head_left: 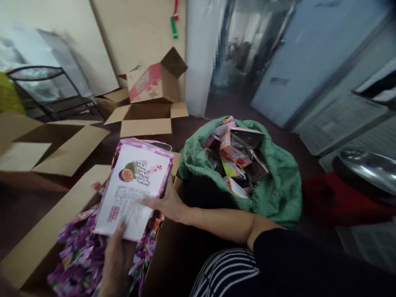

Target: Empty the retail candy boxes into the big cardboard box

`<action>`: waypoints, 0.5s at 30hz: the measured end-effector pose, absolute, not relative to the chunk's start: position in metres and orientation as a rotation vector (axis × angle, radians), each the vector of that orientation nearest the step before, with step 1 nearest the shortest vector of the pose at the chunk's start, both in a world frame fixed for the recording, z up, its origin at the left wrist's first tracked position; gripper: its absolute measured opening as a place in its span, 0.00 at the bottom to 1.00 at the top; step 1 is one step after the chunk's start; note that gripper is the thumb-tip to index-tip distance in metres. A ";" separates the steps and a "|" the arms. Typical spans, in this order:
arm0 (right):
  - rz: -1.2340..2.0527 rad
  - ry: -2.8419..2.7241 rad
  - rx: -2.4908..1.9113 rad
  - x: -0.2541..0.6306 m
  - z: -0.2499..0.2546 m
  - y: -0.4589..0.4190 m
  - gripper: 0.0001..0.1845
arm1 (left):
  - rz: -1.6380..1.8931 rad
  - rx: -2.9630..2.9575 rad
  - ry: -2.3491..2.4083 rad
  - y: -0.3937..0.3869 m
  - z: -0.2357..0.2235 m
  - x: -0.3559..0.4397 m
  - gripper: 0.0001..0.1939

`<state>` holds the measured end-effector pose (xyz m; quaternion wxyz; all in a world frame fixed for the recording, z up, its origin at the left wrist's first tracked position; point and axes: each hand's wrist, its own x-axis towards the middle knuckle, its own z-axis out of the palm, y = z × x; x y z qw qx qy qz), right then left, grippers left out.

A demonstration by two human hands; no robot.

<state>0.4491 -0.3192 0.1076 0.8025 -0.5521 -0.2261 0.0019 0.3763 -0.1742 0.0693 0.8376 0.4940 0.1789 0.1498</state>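
A flat white package with a pink-purple border (pixel 108 206) is held between my two hands, its printed face turned up and showing a passion fruit picture. My left hand (pixel 117 255) grips its near edge, thumb on top and fingers hidden beneath. On its right edge, my right hand (pixel 171 202) has the thumb over the printed face, the other fingers at the side and behind. Below the package stands an open cardboard box (pixel 58 222) full of small purple-wrapped pieces (pixel 80 255).
A green sack (pixel 281 173), right of the box, holds several small cartons (pixel 236 144). Open cardboard boxes (pixel 145 128) lie ahead and to the left, near a metal-framed chair (pixel 62 103). A doorway with a blue-grey door (pixel 297 53) stands beyond. A shiny metal bowl-like object (pixel 368 169) is at right.
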 end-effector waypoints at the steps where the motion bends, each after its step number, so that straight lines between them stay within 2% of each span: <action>1: -0.061 -0.455 -1.202 0.451 0.116 -0.337 0.72 | 0.282 1.111 0.349 -0.186 0.066 0.380 0.34; 5: -0.543 -0.388 -1.520 0.461 0.136 -0.450 0.65 | 0.129 1.489 0.240 -0.227 0.058 0.398 0.46; 7: -0.803 -0.297 -1.853 0.468 0.135 -0.521 0.63 | 0.095 1.672 0.179 -0.253 0.062 0.411 0.45; 9: -0.898 -0.172 -2.256 0.476 0.118 -0.586 0.59 | 0.078 1.837 0.100 -0.285 0.069 0.427 0.40; 11: -0.792 -0.028 -2.624 0.486 0.083 -0.631 0.55 | 0.063 1.995 -0.041 -0.320 0.075 0.443 0.33; 15: -0.135 -0.001 -2.961 0.520 -0.004 -0.650 0.50 | 0.104 2.140 -0.245 -0.360 0.075 0.462 0.24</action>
